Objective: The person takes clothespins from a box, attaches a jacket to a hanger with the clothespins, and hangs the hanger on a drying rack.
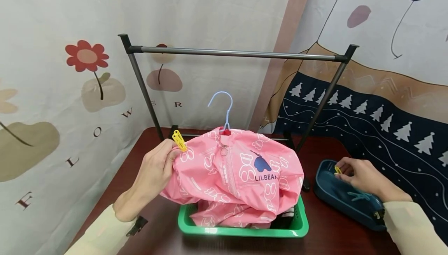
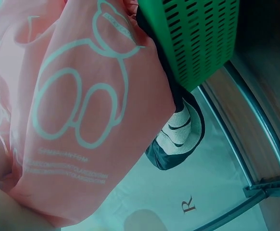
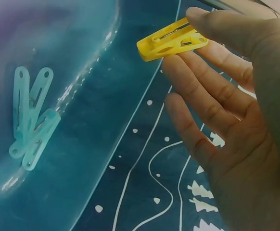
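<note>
A pink hooded-style jacket (image 1: 224, 169) with white bear outlines hangs on a light blue hanger (image 1: 228, 109). Its shoulder at the left is pinched by my left hand (image 1: 148, 175), right beside a yellow clothespin (image 1: 179, 141) fixed on the fabric. In the left wrist view the jacket's printed cloth (image 2: 77, 106) fills much of the frame, and only part of the hand shows at the edge. My right hand (image 1: 367, 177) pinches another yellow clothespin (image 3: 171, 41) between thumb and fingers, above a dark blue tray (image 1: 336, 200). Teal clothespins (image 3: 31, 115) lie in that tray.
A green basket (image 1: 241, 232) stands under the jacket, with dark and white-striped cloth (image 1: 287, 214) inside. Behind it rises a metal clothes rack (image 1: 231, 53) with a crossbar. Printed curtains (image 1: 217, 13) surround the dark red table (image 1: 154, 227).
</note>
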A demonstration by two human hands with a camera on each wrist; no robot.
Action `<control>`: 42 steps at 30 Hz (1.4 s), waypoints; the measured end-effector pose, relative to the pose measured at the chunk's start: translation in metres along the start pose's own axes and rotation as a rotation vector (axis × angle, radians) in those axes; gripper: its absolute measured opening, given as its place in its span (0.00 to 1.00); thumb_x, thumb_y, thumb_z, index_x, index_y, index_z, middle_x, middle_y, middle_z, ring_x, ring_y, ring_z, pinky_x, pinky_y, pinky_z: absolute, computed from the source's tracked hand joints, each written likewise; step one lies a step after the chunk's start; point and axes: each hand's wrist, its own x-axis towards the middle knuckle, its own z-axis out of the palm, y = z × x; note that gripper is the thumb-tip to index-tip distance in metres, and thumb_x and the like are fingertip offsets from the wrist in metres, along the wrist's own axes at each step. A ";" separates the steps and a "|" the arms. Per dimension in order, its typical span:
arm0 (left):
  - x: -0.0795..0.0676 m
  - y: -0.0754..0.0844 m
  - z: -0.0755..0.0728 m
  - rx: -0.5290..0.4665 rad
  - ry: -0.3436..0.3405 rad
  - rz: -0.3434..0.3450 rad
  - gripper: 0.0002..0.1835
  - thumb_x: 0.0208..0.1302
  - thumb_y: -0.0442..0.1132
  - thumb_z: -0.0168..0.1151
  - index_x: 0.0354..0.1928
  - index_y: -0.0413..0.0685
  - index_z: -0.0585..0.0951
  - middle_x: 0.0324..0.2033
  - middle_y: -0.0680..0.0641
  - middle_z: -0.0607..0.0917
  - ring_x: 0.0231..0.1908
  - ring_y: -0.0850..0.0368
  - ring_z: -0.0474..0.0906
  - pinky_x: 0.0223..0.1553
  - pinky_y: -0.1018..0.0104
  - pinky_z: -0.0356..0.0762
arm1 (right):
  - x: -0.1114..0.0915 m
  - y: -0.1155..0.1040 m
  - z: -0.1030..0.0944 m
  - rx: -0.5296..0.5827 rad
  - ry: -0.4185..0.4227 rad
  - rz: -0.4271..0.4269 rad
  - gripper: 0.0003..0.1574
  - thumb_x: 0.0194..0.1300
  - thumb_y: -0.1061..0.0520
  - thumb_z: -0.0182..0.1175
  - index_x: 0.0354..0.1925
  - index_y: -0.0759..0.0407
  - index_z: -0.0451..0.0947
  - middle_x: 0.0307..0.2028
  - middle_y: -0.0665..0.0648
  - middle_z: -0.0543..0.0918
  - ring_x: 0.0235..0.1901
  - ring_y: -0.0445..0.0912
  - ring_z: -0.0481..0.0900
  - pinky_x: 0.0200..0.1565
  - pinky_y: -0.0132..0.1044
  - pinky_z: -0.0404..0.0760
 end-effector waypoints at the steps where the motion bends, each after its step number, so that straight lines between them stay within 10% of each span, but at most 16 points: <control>1: 0.000 0.000 0.000 0.000 0.001 0.002 0.07 0.69 0.32 0.71 0.44 0.46 0.81 0.36 0.51 0.82 0.35 0.65 0.74 0.39 0.85 0.74 | -0.001 0.000 0.000 0.000 0.004 0.006 0.13 0.65 0.59 0.76 0.46 0.53 0.84 0.36 0.43 0.87 0.33 0.30 0.82 0.38 0.33 0.84; 42: 0.003 -0.005 0.005 0.011 0.009 0.029 0.07 0.69 0.32 0.71 0.43 0.46 0.81 0.36 0.51 0.81 0.35 0.65 0.74 0.39 0.82 0.75 | 0.000 -0.072 -0.027 0.085 0.297 0.004 0.17 0.68 0.50 0.76 0.52 0.46 0.82 0.39 0.47 0.90 0.37 0.26 0.81 0.43 0.15 0.77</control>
